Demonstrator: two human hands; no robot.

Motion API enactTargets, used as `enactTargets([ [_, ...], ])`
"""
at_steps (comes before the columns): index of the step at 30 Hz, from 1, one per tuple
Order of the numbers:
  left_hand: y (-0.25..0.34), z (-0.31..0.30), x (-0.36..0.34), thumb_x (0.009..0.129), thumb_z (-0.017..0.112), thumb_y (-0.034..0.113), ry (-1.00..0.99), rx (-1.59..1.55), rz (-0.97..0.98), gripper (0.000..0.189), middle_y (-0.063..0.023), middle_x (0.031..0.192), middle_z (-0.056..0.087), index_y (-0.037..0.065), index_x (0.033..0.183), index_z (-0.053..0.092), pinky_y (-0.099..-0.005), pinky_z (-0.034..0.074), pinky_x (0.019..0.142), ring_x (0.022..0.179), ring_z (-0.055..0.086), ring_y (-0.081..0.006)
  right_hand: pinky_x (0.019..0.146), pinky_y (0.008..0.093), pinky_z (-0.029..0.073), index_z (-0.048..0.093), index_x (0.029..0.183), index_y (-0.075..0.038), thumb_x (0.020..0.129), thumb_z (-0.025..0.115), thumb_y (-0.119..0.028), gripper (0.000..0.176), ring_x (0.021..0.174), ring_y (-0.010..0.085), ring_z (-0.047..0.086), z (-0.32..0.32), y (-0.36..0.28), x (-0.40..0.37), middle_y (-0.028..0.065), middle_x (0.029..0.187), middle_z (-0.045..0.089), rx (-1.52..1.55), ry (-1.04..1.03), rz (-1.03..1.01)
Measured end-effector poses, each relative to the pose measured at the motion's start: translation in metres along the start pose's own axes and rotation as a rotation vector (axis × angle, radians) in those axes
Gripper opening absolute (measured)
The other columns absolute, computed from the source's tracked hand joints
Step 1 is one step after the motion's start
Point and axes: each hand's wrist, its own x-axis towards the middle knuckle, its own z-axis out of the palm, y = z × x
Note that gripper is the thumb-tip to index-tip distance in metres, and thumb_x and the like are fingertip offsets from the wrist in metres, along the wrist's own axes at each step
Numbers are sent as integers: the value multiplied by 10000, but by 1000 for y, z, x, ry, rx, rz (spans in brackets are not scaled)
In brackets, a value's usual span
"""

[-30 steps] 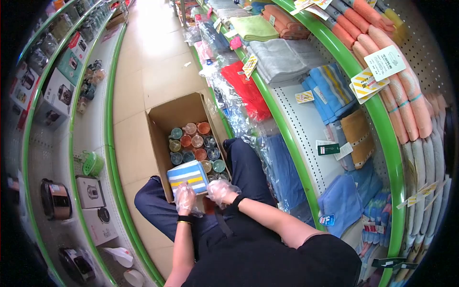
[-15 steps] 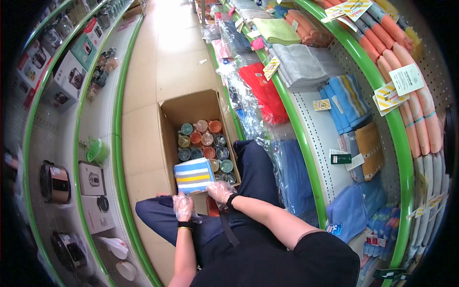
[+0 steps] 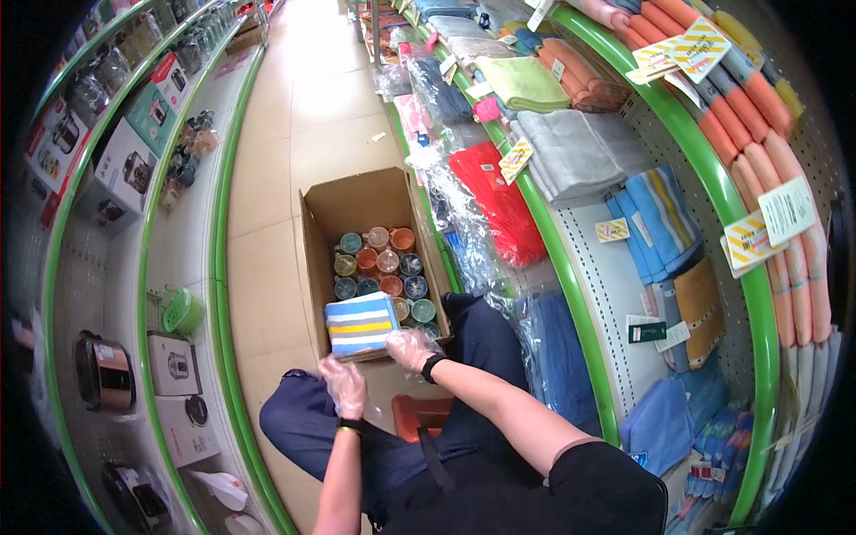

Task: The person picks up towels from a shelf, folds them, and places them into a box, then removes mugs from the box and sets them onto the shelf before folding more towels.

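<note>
A folded blue, white and yellow striped towel (image 3: 361,324) lies tilted over the near-left part of an open cardboard box (image 3: 357,192). My right hand (image 3: 412,349), in a clear plastic glove, has its fingers closed at the towel's lower right corner. Near my left knee is my left hand (image 3: 344,388), also gloved; it is apart from the towel, its fingers loosely spread with nothing visible in them. Several coloured glass mugs (image 3: 388,260) stand in rows inside the box, and the towel covers some of that space.
Green-edged shelves (image 3: 223,223) with boxed appliances run along the left. On the right, shelves hold folded towels (image 3: 571,152) and hanging price tags; bagged red fabric (image 3: 495,201) lies below them. An orange-red stool (image 3: 419,415) shows between my legs.
My left hand has moved slightly left, away from the towel's near edge. My right hand stays at the towel's corner. My legs have shifted, and more of the orange-red stool shows.
</note>
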Motion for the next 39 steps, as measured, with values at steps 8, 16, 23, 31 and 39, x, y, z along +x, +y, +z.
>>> enactTargets([
  [8, -8, 105, -91, 923, 401, 383, -1544, 322, 648, 340, -104, 951, 685, 208, 1007, 680, -457, 495, 783, 886, 651, -312, 640, 424, 508, 639, 782, -52, 842, 510, -255, 248, 735, 354, 640, 9, 56, 62, 180, 787, 648, 268, 97, 74],
  [16, -19, 148, -77, 901, 359, 520, -1896, 128, 573, 519, -153, 1175, 609, 157, 1166, 618, -413, 427, 946, 1125, 558, -309, 612, 409, 488, 595, 744, -48, 864, 501, -152, 184, 703, 324, 622, 15, 82, 121, 159, 743, 610, 667, 131, 0],
  [23, -10, 142, 0, 857, 445, 505, -1831, 202, 112, 509, -139, 1228, 581, 131, 1147, 631, -394, 401, 989, 1175, 520, -297, 669, 435, 508, 585, 794, -42, 733, 556, -83, 79, 747, 325, 631, -31, 89, 163, 153, 760, 611, 213, -169, -26],
  [31, 13, 162, 95, 852, 475, 470, -1793, 316, 95, 465, -132, 1211, 596, 107, 1056, 683, -397, 399, 1000, 1182, 525, -284, 655, 407, 485, 604, 722, -89, 838, 468, -224, 224, 734, 302, 630, -21, 140, 230, 146, 756, 622, 278, -127, 88],
  [39, -26, 151, 157, 867, 443, 468, -1858, 343, 496, 470, -127, 1133, 637, 102, 1015, 699, -408, 447, 943, 1103, 583, -290, 616, 432, 527, 611, 699, -76, 719, 567, -128, 71, 707, 317, 648, -70, 155, 321, 135, 723, 633, 130, -200, 153],
])
